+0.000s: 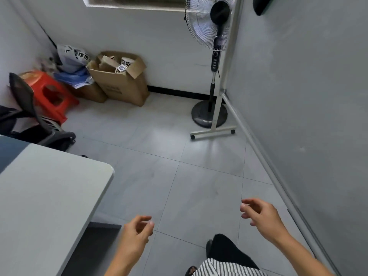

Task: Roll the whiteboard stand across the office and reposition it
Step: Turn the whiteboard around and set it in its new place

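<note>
Grey whiteboard (310, 96) parked along right wall, near fan (213, 22); both hands (137, 230) (260, 214) loosely open, empty, apparently finished or not begun.

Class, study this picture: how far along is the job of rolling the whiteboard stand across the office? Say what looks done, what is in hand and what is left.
Done: cannot be judged; the whiteboard stand stands along the right side, its wheeled foot beside the pedestal fan.
In hand: nothing; the left hand and right hand are open and apart from the board.
Left: possibly gripping the frame and rolling it.
</note>
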